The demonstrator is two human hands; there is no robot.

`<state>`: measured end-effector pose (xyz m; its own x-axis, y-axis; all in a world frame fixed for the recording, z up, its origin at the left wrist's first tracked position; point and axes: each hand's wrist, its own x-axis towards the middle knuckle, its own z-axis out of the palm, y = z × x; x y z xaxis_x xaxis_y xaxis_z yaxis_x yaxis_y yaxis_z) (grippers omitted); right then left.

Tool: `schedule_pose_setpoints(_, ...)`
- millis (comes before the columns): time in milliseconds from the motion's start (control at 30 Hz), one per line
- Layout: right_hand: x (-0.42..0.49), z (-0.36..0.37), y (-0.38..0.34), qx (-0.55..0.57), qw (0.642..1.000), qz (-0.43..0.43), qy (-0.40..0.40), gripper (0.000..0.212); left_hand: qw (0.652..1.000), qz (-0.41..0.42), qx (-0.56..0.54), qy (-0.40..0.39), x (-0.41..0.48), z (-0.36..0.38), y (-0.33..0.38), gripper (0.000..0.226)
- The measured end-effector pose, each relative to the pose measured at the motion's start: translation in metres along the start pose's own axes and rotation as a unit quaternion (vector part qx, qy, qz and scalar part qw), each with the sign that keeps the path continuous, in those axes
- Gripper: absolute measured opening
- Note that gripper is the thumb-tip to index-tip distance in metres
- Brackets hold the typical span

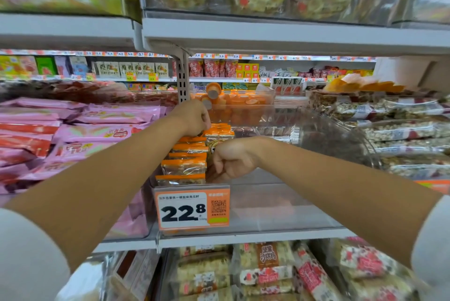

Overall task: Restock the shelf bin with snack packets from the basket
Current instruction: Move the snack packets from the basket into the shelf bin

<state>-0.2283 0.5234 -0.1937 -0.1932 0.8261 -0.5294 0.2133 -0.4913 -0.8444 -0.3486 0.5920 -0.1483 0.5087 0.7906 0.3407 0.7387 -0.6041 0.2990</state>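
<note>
Shelf bin, half restocked: at 11 o'clock my left hand curls its grip onto the rear of one finished row of orange snack packets along the left wall. At centre, my right hand closes its grip on one more beside that row. Toward 3 o'clock the bin floor lies bare, free to fill. The price tag marks the front lip at 6 o'clock. The basket is out of sight.

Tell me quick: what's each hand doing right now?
Left hand: pinches the rear orange-topped packet in the row.
Right hand: curled grip round the nearer packet.
</note>
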Motion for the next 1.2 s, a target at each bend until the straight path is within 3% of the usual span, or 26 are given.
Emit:
schedule_pose_setpoints(167, -0.011, 0.001, 0.002, 0.007, 0.999, -0.006, -0.038, 0.061, 1.000, -0.005, -0.010, -0.003, 0.000, 0.000, 0.002, 0.013)
schedule_pose_setpoints(267, -0.017, -0.011, 0.000, 0.020, 0.999, -0.002, 0.042, 0.056, 1.000, -0.002, -0.010, -0.007, -0.002, -0.001, 0.001, 0.014)
schedule_pose_setpoints(433, -0.012, -0.026, 0.007, -0.075, 0.966, -0.012, 0.246, 0.044, 1.000, 0.006, 0.001, -0.029, -0.003, 0.000, 0.001, 0.018)
schedule_pose_setpoints(700, -0.011, -0.025, 0.007, -0.054, 0.963, -0.042, 0.262, 0.040, 0.999, -0.008, 0.014, -0.048, -0.004, 0.002, -0.001, 0.014)
schedule_pose_setpoints(800, -0.020, -0.026, 0.006, -0.065, 0.949, -0.069, 0.300, 0.024, 1.000, -0.014, -0.013, -0.022, -0.014, 0.000, 0.010, 0.015)
schedule_pose_setpoints(867, -0.032, -0.026, 0.004, -0.091, 0.923, -0.127, 0.350, 0.008, 0.999, -0.016, -0.048, 0.006, -0.026, -0.001, 0.026, 0.012)
schedule_pose_setpoints(1067, -0.116, -0.005, 0.042, -0.089, 0.786, -0.385, 0.475, 0.016, 0.970, 0.001, -0.225, 0.089, -0.087, 0.002, 0.101, 0.021)
schedule_pose_setpoints(1200, -0.178, 0.008, 0.107, -0.092, 0.770, -0.393, 0.495, 0.013, 0.923, -0.007, -0.383, 0.040, -0.139, 0.021, 0.158, 0.013)
